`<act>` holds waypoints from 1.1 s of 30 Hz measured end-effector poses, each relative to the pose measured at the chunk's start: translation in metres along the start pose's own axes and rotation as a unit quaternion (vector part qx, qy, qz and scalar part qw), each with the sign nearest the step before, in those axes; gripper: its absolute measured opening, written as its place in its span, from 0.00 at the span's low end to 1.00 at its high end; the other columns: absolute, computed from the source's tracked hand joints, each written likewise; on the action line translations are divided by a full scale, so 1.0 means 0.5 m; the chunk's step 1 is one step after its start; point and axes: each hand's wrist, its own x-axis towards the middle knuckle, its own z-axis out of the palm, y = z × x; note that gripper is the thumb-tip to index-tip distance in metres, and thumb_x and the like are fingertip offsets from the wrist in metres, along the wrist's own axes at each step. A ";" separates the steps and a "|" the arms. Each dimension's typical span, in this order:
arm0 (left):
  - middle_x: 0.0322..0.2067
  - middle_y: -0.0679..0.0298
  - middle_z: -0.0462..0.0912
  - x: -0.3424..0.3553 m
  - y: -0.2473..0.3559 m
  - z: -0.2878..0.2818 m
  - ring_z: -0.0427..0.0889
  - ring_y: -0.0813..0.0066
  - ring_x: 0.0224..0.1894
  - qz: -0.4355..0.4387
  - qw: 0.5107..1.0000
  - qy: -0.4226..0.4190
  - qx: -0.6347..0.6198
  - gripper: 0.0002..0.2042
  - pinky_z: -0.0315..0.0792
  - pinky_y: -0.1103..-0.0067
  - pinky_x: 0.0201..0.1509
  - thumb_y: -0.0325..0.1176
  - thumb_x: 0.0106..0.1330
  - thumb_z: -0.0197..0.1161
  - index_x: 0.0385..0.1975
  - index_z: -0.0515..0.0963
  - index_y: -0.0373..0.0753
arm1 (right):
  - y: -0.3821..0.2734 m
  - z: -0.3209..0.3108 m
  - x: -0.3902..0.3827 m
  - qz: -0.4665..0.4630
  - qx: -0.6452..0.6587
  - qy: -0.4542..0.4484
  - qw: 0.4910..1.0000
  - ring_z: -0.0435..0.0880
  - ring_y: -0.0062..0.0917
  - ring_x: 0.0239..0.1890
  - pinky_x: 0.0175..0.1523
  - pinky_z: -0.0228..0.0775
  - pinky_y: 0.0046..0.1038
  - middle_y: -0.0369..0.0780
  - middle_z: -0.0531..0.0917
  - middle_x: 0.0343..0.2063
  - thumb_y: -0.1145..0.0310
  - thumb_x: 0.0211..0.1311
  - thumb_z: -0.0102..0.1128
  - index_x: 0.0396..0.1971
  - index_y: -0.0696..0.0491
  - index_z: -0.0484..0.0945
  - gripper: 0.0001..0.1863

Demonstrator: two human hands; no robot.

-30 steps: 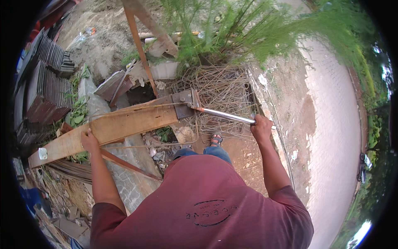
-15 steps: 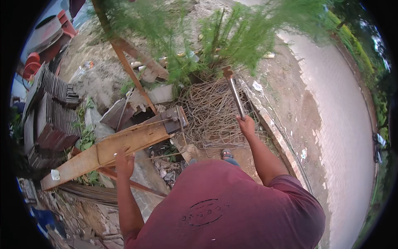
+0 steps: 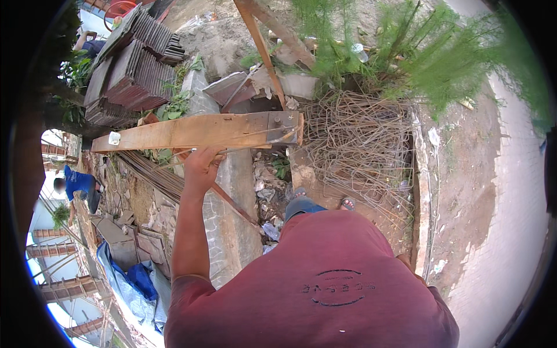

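My left hand (image 3: 200,168) is closed on a thin steel rod (image 3: 238,151), at the near edge of a wooden plank (image 3: 203,132). The rod runs right along the plank toward a dark metal plate (image 3: 272,124) with a short peg, fixed on the plank's right end. A small white object (image 3: 114,138) sits on the plank's left end. My right hand is hidden; only a bit of that arm shows beside my shirt. Right of the plank, a tangled heap of bent steel rods (image 3: 360,145) lies on the ground in front of my feet.
Stacked ridged tiles (image 3: 136,75) stand far left. Long rods (image 3: 154,177) lie bundled beneath the plank. Slanted wooden posts (image 3: 261,52) rise behind it. A leafy bush (image 3: 400,58) overhangs the heap. A person in blue (image 3: 81,184) and a blue tarp (image 3: 142,281) are at left.
My view has swung left. My left hand has closed on the rod, which now lies along the plank. My right hand, which held up a metal bar tool with a brown head, has dropped out of sight.
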 end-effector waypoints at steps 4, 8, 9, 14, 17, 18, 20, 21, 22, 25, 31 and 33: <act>0.27 0.57 0.80 0.018 0.034 -0.012 0.77 0.72 0.30 -0.177 0.982 0.020 -0.061 0.14 0.70 0.75 0.37 0.38 0.68 0.56 0.41 0.79 0.32 | -0.038 -0.057 0.023 -0.052 -0.037 0.011 0.998 0.82 0.38 0.46 0.50 0.73 0.35 0.48 0.83 0.40 0.56 0.45 0.66 0.38 0.57 0.83 0.23; 0.23 0.55 0.79 -0.062 -0.057 0.094 0.77 0.68 0.28 -0.347 0.937 -0.037 -0.008 0.17 0.69 0.74 0.36 0.44 0.68 0.55 0.36 0.80 0.34 | -0.147 -0.172 0.034 -0.132 -0.044 0.079 0.987 0.83 0.37 0.44 0.49 0.74 0.35 0.48 0.84 0.39 0.55 0.44 0.66 0.36 0.57 0.83 0.22; 0.25 0.52 0.80 -0.087 -0.079 0.118 0.79 0.62 0.29 -0.392 0.917 -0.068 -0.009 0.19 0.70 0.71 0.38 0.47 0.67 0.54 0.35 0.81 0.35 | -0.166 -0.190 0.062 -0.164 -0.044 0.115 0.979 0.83 0.37 0.44 0.49 0.74 0.35 0.48 0.84 0.37 0.55 0.43 0.67 0.34 0.57 0.84 0.22; 0.24 0.50 0.81 -0.112 -0.047 0.177 0.80 0.55 0.31 -0.487 0.871 -0.060 -0.030 0.20 0.70 0.68 0.38 0.47 0.66 0.54 0.30 0.82 0.35 | -0.253 -0.286 0.050 -0.219 0.135 0.189 0.948 0.84 0.37 0.28 0.35 0.76 0.36 0.49 0.83 0.25 0.56 0.43 0.67 0.30 0.61 0.81 0.22; 0.24 0.49 0.81 -0.092 -0.042 0.158 0.81 0.54 0.31 -0.423 0.904 -0.055 0.019 0.20 0.70 0.66 0.38 0.48 0.66 0.53 0.29 0.82 0.36 | -0.273 -0.318 0.058 -0.223 0.206 0.168 0.938 0.84 0.40 0.27 0.35 0.75 0.37 0.50 0.82 0.24 0.57 0.43 0.67 0.27 0.62 0.80 0.21; 0.24 0.49 0.81 -0.088 -0.042 0.153 0.81 0.54 0.32 -0.429 0.901 -0.065 0.015 0.20 0.71 0.66 0.38 0.48 0.66 0.53 0.29 0.82 0.36 | -0.272 -0.312 0.083 -0.219 0.209 0.194 0.933 0.84 0.40 0.28 0.36 0.75 0.37 0.50 0.82 0.24 0.57 0.43 0.67 0.27 0.62 0.80 0.21; 0.25 0.49 0.81 -0.081 -0.044 0.145 0.81 0.53 0.32 -0.441 0.893 -0.086 0.006 0.20 0.71 0.66 0.38 0.48 0.65 0.54 0.28 0.82 0.36 | -0.259 -0.300 0.124 -0.254 0.178 0.242 0.920 0.84 0.40 0.29 0.36 0.75 0.37 0.51 0.82 0.25 0.58 0.42 0.67 0.28 0.62 0.80 0.20; 0.24 0.49 0.81 -0.082 -0.041 0.149 0.81 0.53 0.32 -0.443 0.891 -0.094 0.016 0.20 0.71 0.66 0.38 0.48 0.66 0.54 0.28 0.82 0.36 | -0.250 -0.289 0.128 -0.244 0.170 0.240 0.924 0.84 0.40 0.28 0.36 0.75 0.37 0.51 0.82 0.25 0.58 0.42 0.67 0.29 0.62 0.80 0.21; 0.24 0.49 0.81 -0.087 -0.035 0.154 0.81 0.53 0.33 -0.444 0.890 -0.102 0.025 0.20 0.71 0.66 0.39 0.48 0.66 0.53 0.28 0.82 0.36 | -0.241 -0.278 0.131 -0.235 0.163 0.239 0.928 0.84 0.40 0.28 0.35 0.75 0.37 0.51 0.82 0.25 0.58 0.42 0.68 0.30 0.62 0.80 0.21; 0.24 0.49 0.81 -0.098 -0.044 0.175 0.80 0.51 0.33 -0.458 0.883 -0.102 0.022 0.20 0.71 0.65 0.39 0.48 0.66 0.53 0.29 0.82 0.36 | -0.202 -0.234 0.119 -0.177 0.185 0.185 0.949 0.84 0.39 0.26 0.32 0.76 0.37 0.51 0.82 0.25 0.59 0.43 0.68 0.32 0.63 0.80 0.22; 0.15 0.60 0.74 -0.134 -0.134 0.234 0.75 0.68 0.21 -0.454 0.883 -0.088 -0.073 0.19 0.67 0.72 0.29 0.48 0.67 0.54 0.30 0.83 0.37 | -0.128 -0.145 0.127 -0.137 0.104 0.086 0.981 0.84 0.40 0.27 0.32 0.76 0.38 0.52 0.83 0.27 0.54 0.48 0.66 0.34 0.67 0.78 0.27; 0.12 0.65 0.70 -0.129 -0.147 0.245 0.69 0.75 0.17 -0.472 0.868 -0.092 -0.125 0.19 0.63 0.75 0.24 0.48 0.67 0.54 0.30 0.83 0.37 | -0.124 -0.129 0.126 -0.183 0.029 0.200 0.962 0.84 0.43 0.31 0.37 0.75 0.40 0.54 0.83 0.28 0.50 0.52 0.63 0.36 0.66 0.78 0.29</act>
